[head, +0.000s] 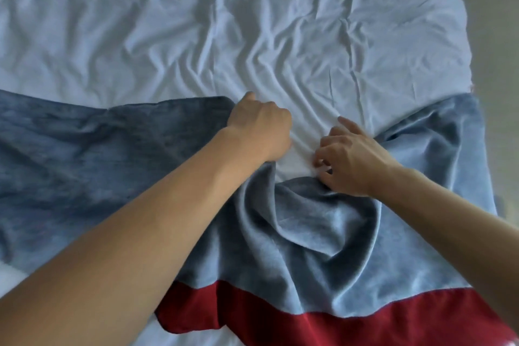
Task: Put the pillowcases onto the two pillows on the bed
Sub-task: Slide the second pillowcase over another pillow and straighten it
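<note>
A blue-grey velvety pillowcase point(317, 239) lies bunched on the bed in front of me, with a red band point(351, 326) along its near edge. My left hand point(259, 129) is a fist that grips the fabric's far edge at the left of the bunch. My right hand point(348, 160) pinches the same edge a little to the right, index finger stretched forward. White cloth shows between the two hands; I cannot tell whether it is a pillow or the sheet. A darker blue covered pillow point(92, 154) lies at the left, touching my left hand.
A wrinkled white sheet point(252, 22) covers the bed beyond my hands. The bed's right edge runs down the frame, with pale floor point(497, 36) past it.
</note>
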